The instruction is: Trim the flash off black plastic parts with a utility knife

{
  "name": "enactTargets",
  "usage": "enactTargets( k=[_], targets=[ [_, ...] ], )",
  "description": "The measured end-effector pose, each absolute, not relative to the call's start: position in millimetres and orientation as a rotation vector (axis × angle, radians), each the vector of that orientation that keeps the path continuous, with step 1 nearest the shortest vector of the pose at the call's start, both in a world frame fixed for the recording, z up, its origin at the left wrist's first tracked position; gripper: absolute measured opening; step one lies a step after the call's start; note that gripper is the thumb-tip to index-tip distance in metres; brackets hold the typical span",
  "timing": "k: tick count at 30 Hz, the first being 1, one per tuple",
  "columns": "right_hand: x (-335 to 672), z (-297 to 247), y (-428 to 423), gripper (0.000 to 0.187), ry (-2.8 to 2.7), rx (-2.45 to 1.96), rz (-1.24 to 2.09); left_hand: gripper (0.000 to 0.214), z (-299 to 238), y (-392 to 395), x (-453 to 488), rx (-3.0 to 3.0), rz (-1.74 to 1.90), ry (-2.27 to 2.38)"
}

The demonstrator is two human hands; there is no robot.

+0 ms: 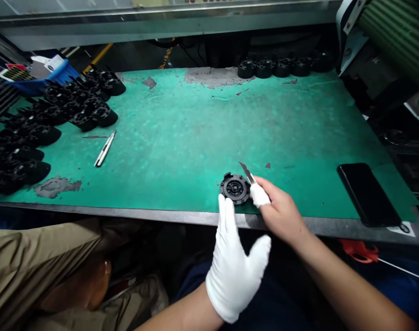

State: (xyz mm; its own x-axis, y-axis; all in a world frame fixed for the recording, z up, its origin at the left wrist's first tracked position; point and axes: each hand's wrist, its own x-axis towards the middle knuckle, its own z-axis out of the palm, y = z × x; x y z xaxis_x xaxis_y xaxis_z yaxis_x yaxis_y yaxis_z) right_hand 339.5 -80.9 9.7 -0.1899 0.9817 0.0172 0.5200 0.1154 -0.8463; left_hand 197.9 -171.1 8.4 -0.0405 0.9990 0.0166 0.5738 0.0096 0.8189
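Note:
A round black plastic part [235,188] with ridged rings lies on the green mat near the table's front edge. My left hand [235,262], in a white glove, is open, its fingers stretched out and thumb apart. Its fingertips are at the near-left rim of the black part. My right hand [280,207] is bare except for a white cover on the thumb, and it is closed around a utility knife [248,174]. The blade points up and to the left, just beyond the part's right rim. My right fingers hide most of the knife's handle.
Many black parts [104,115] stand grouped at the left, beside a blue bin [37,85]. A second knife [105,149] lies near them. More black parts [264,69] line the back edge. A phone [368,194] lies at the right. A person's clothed leg [40,266] shows lower left.

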Motion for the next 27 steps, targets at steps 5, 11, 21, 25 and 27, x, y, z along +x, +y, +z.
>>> enactTargets(
  k=[5,11,21,25,27],
  targets=[
    [381.3,27.5,-60.0,0.049,-2.204,-1.473,0.747,0.09,12.4,-139.7,174.3,1.637,1.103,1.751],
    [379.1,35.6,-81.5,0.055,-2.598,-1.684,0.436,0.1,8.4,-61.2,138.2,1.768,0.732,1.343],
    [369.4,37.2,-108.7,0.063,-2.595,-1.621,0.741,0.093,5.9,-71.7,146.7,1.699,0.821,1.425],
    [377.7,36.8,-116.1,0.051,-2.471,-1.588,0.671,0.091,-2.6,-81.2,156.8,1.65,0.945,1.498],
    [379.8,34.6,-117.5,0.05,-2.433,-1.641,0.597,0.093,-8.1,-85.7,161.6,1.65,1.035,1.53]
  ],
)
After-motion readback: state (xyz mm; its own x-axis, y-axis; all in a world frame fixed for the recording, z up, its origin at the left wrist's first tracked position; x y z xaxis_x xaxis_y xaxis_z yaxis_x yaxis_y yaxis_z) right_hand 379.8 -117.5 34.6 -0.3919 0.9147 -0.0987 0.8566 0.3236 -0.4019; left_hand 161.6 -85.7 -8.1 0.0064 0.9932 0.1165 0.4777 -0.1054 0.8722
